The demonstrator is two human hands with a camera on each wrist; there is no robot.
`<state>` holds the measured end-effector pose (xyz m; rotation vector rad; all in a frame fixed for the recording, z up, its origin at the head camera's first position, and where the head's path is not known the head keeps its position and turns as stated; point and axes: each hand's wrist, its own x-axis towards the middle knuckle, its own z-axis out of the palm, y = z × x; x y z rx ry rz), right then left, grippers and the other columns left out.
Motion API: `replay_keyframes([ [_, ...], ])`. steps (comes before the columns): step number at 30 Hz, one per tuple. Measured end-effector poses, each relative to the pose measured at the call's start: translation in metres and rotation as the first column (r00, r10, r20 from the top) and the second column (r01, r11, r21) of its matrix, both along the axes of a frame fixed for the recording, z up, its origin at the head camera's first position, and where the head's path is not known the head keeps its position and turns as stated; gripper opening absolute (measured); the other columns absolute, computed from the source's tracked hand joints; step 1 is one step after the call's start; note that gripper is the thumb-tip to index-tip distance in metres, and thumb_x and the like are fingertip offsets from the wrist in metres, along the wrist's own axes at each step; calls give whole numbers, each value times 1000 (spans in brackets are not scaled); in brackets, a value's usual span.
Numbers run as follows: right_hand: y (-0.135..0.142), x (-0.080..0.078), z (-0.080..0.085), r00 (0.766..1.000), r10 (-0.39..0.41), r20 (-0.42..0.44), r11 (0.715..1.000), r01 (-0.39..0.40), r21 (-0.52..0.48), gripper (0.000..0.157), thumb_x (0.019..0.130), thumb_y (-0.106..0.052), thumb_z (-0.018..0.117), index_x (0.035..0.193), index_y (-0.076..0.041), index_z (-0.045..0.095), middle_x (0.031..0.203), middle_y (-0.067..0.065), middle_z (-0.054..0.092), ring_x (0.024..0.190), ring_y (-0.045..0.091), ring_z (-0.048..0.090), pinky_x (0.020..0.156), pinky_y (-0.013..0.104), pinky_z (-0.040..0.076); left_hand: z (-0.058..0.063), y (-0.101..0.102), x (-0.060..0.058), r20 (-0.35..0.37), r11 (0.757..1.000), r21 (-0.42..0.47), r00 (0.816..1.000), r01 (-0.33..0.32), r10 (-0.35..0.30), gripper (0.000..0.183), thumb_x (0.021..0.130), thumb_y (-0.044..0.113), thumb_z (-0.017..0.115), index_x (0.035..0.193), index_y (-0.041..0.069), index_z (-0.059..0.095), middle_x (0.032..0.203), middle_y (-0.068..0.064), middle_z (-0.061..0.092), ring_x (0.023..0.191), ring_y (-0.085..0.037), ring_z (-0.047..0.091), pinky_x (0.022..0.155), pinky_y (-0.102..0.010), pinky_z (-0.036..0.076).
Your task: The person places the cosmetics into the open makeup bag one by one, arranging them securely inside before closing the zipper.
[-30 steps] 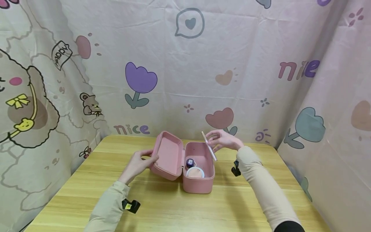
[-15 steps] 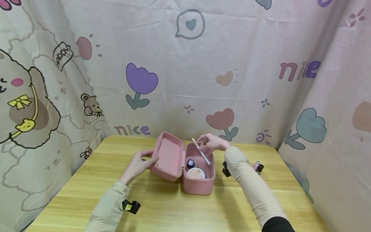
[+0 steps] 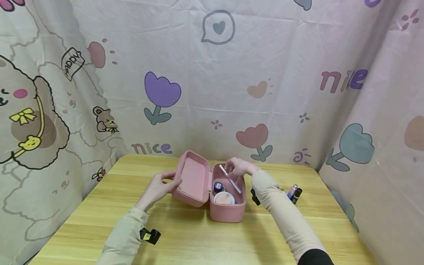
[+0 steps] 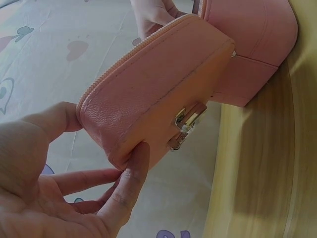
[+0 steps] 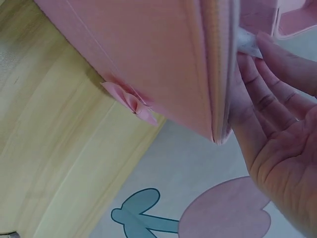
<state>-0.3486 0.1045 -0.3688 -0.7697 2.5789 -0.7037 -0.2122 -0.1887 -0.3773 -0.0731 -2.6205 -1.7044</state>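
Observation:
A pink cosmetic case [image 3: 226, 214] stands unzipped on the table, its lid [image 3: 192, 180] swung out to the left. My left hand [image 3: 158, 189] pinches the lid's outer corner between thumb and fingers; the left wrist view shows this grip beside a gold clasp [image 4: 187, 121]. Over the far end of the case, my right hand [image 3: 241, 167] holds a slim white pen-shaped stick [image 3: 230, 179], tilted and partly inside the opening. Inside the case lie a small dark-lidded jar [image 3: 218, 187] and a round powder compact [image 3: 224, 198]. In the right wrist view the case wall hides most of the stick.
Two small tubes, one pinkish [image 3: 293, 190] and one black [image 3: 296, 195], are on the wooden table [image 3: 185, 239] right of the case, partly behind my right forearm. A printed curtain [image 3: 198, 73] hangs behind the table's far edge and along both sides.
My right hand has moved left and down with the white stick, from the case's right rim into its opening. The two tubes have come into view beside the forearm. The left hand stays put.

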Motion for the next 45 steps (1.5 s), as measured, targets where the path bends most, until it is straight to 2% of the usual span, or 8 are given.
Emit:
replay_keyframes([
  [11,11,-1,1,995,-96,17,990,97,-105,36,72,6,61,107,2,55,82,13,60,57,19,62,54,31,54,-1,1,-1,-2,1000,-1,1000,3,-3,56,81,33,64,124,0,49,110,-18,59,83,-15,58,70,-27,54],
  [19,19,2,0,996,-84,-36,972,74,-224,31,72,6,59,103,4,58,81,14,62,59,24,62,54,31,54,-1,0,-1,-5,1000,2,1000,0,0,55,81,32,64,123,1,50,111,-17,59,83,-15,59,70,-27,54],
  [27,25,12,-5,997,-71,-28,925,55,-375,30,77,-1,63,105,6,56,86,19,63,69,36,61,54,36,53,0,0,1,0,1000,-11,1000,7,-7,57,80,35,63,125,3,50,113,-16,58,82,-14,60,70,-27,53],
  [29,25,20,-2,996,-84,-13,902,70,-425,28,78,-1,63,105,7,56,88,25,61,69,43,57,55,42,52,0,0,2,2,1000,-10,1000,7,-7,57,80,35,63,125,3,50,114,-16,58,82,-14,60,70,-27,53],
  [32,25,33,2,993,-114,-31,867,84,-491,25,80,-1,61,103,6,57,90,30,59,64,40,55,56,47,51,1,0,2,4,1000,-7,1000,6,-6,57,80,36,63,125,3,50,114,-16,58,82,-14,59,70,-27,53],
  [37,28,43,-4,965,-240,-107,766,121,-631,24,80,-6,63,100,6,60,87,29,61,71,39,55,54,26,49,1,0,3,1,1000,-7,1000,11,-11,57,80,37,63,124,4,50,112,-15,58,81,-14,59,69,-27,53],
  [40,30,49,-11,925,-345,-157,686,135,-715,25,79,-8,65,98,8,60,81,26,62,70,33,56,59,18,45,1,0,3,-5,1000,-10,1000,11,-11,57,80,38,63,124,4,50,111,-15,58,80,-14,59,69,-26,53],
  [45,33,64,-25,842,-522,-136,543,205,-814,24,77,-6,66,96,8,61,78,24,61,63,14,55,62,20,46,0,0,3,-10,1000,-15,1000,11,-11,56,81,37,63,124,4,50,110,-14,58,79,-14,59,68,-26,52],
])
